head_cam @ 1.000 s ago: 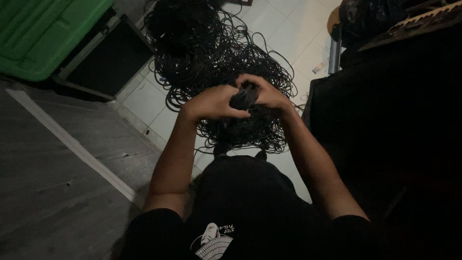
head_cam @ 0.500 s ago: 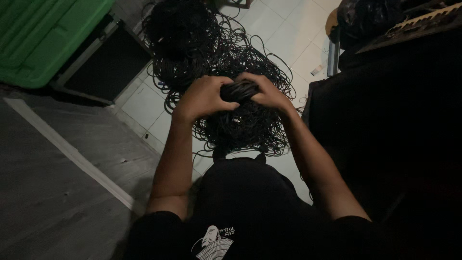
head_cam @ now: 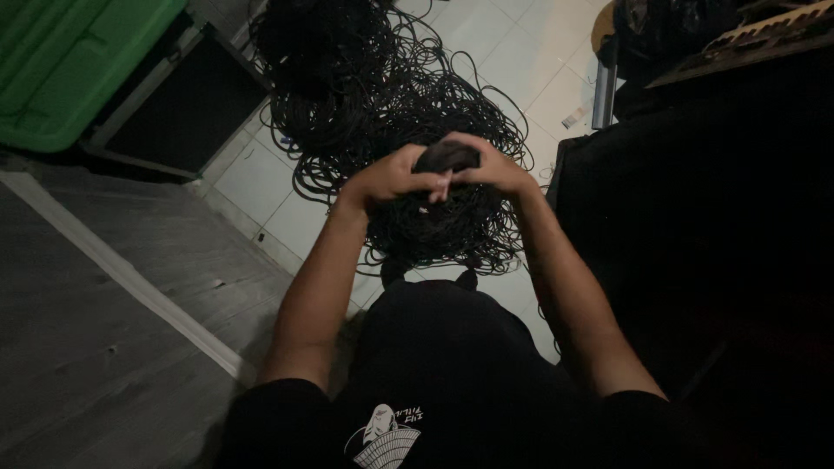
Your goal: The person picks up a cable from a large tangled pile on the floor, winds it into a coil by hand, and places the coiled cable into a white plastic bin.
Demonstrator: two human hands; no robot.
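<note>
My left hand (head_cam: 388, 178) and my right hand (head_cam: 493, 170) meet in front of me, both closed around a small black bundle of cable (head_cam: 446, 156). Below them on the white tiled floor lies a large tangled heap of thin black cable (head_cam: 391, 95), which stretches away towards the top of the view. Strands run from the heap up to my hands. My dark shirt and lap fill the bottom of the view.
A green plastic bin (head_cam: 61, 61) stands at the top left beside a black flight case (head_cam: 178, 100). Grey wooden flooring (head_cam: 95, 347) with a pale strip lies on the left. A dark cloth-covered mass (head_cam: 721, 226) fills the right side.
Both hands have risen slightly and turned together on the black bundle, which now sits higher between the fingers. The heap on the floor lies as before.
</note>
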